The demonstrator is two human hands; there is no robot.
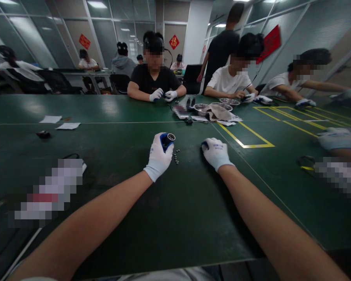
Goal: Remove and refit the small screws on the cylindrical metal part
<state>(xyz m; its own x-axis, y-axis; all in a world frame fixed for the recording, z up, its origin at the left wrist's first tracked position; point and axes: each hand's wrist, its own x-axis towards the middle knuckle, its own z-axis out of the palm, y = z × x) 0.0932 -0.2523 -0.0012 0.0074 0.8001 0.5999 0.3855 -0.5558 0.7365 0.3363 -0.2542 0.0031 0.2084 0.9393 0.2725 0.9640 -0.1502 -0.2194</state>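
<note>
My left hand (158, 157), in a white glove with a blue palm, is closed around a dark cylinder (171, 137) with a round, silver-rimmed end facing up. Most of the cylinder is hidden by the fingers. Several small metal rings or nuts (176, 157) lie on the green table just right of that hand. My right hand (215, 152), gloved the same way, rests low over the table farther right, apart from the small parts. Its fingers are curled inward, and whatever they may hold is hidden.
Metal bowls (201, 109) with a grey cloth (219, 112) stand ahead. Yellow tape (259, 146) marks the table at right. Blurred-out power-strip-like objects (54, 187) lie at both sides. Co-workers (155, 80) sit opposite; another person's gloved hand (337, 138) reaches in at right.
</note>
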